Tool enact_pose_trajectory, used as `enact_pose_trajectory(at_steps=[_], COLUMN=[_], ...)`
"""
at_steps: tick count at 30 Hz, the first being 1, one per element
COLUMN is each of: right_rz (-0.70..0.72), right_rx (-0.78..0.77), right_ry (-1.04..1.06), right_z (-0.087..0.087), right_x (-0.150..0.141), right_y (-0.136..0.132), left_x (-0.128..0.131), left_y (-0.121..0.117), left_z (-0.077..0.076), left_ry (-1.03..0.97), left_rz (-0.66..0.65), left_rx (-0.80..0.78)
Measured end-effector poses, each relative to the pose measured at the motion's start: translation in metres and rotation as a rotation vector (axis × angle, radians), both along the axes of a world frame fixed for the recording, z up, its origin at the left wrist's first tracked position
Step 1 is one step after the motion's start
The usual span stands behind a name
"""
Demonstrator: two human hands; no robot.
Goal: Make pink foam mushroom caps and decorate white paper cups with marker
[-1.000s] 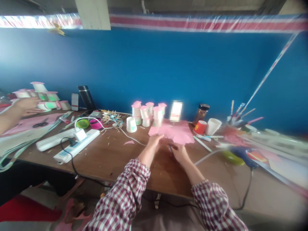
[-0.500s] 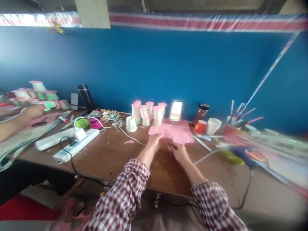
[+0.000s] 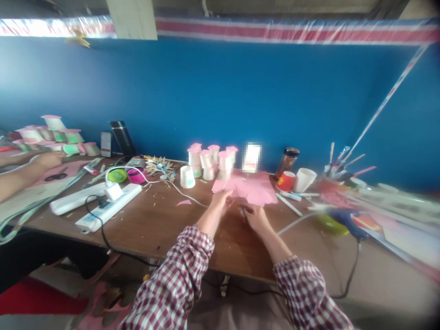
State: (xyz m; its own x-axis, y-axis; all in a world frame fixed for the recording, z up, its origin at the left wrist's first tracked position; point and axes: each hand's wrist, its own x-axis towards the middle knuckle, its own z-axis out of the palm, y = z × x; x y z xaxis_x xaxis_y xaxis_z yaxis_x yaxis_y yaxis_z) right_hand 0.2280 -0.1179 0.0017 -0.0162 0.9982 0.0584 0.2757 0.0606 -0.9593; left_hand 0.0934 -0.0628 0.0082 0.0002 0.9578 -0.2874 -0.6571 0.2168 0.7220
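Note:
Over the front of the table my left hand point(image 3: 222, 201) is closed, its fingertips pressed together at the near edge of the pink paper point(image 3: 257, 185). What it pinches, if anything, is too small to make out. To its right, my right hand point(image 3: 257, 216) is curled round a thin dark object point(image 3: 244, 212), whose kind is unclear. The two hands are a short gap apart. Behind them the pink paper lies in overlapping pieces. White paper cups point(image 3: 225, 166) topped with pink paper stand stacked to the back left, and one plain upturned cup point(image 3: 187, 177) sits beside them.
Left are power strips point(image 3: 108, 208) with cables and a co-worker's hand point(image 3: 50, 158) near scissors point(image 3: 57, 175). Right are a red cup point(image 3: 286, 181), a white cup point(image 3: 304, 180), a dark-lidded jar point(image 3: 289, 160), markers point(image 3: 289, 205) and a blue glue gun point(image 3: 349, 221). A blue partition point(image 3: 240, 91) stands behind.
My left fingertips have shifted very slightly. My right hand and the things on the table look the same.

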Motion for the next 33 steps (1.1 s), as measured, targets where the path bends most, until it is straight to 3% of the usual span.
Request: enact_pose_trajectory(at_steps=[9,33], right_rz=[0.057,0.007], right_rx=[0.013,0.062], right_ry=[0.058,0.059], right_z=[0.0006,0.0036], right_x=[0.0011,0.0005], right_y=[0.0006,-0.0026], left_x=[-0.0026,0.0003], left_y=[-0.0016,-0.0019], left_z=[0.0047,-0.0045], left_ry=[-0.054,0.109], left_rz=[-0.062,-0.148], left_rx=[-0.030,0.155])
